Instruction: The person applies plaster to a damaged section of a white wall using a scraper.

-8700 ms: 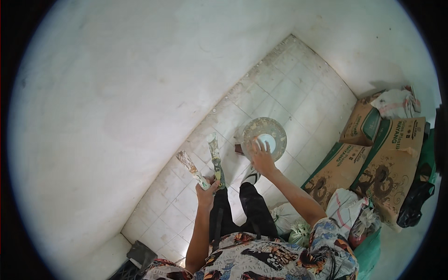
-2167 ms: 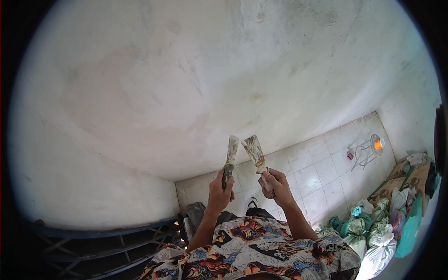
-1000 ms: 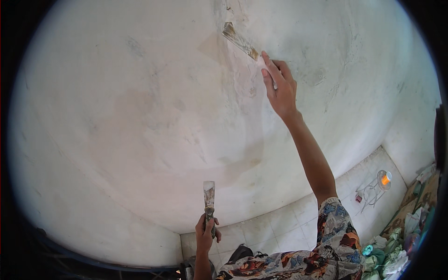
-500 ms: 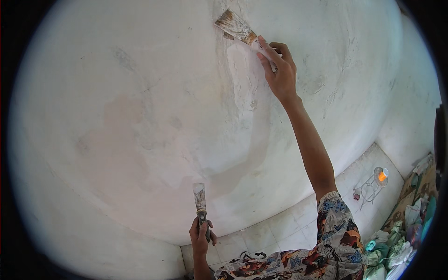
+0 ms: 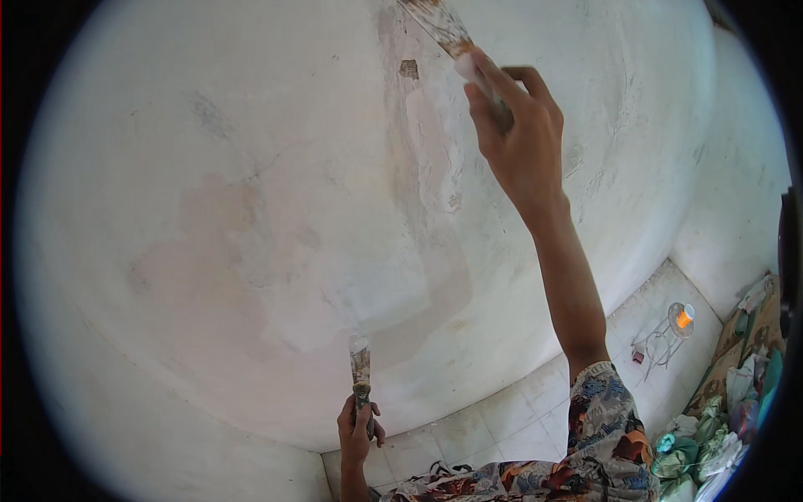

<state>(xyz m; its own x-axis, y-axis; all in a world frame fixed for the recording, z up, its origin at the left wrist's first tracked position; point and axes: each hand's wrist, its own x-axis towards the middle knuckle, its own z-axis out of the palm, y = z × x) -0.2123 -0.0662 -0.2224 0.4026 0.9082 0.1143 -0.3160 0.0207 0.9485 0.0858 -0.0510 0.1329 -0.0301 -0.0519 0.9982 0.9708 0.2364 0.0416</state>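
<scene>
My right hand [image 5: 523,146] grips the light handle of a putty knife [image 5: 439,25], raised high on the white wall [image 5: 251,100]; the blade, smeared white and brown, is cut off by the upper image edge. Below it are a small dark chipped spot [image 5: 408,69] and a long, uneven band of pale filler [image 5: 433,146]. Low in view, my left hand [image 5: 358,422] is closed around the dark handle of a narrower scraper [image 5: 360,358], its putty-smeared blade pointing up.
A metal stool [image 5: 679,328] carries an orange and white container [image 5: 684,316] on the tiled floor [image 5: 485,428], with a small reddish object [image 5: 638,356] beside it. Tied sacks and bags [image 5: 711,443] and flattened cartons [image 5: 732,351] line the right side, near the corner.
Both tools were held low 2.2 seconds ago. Since then my right hand has carried its knife up the wall and, lately, higher still, uncovering the dark spot. My left hand shifted slightly leftward.
</scene>
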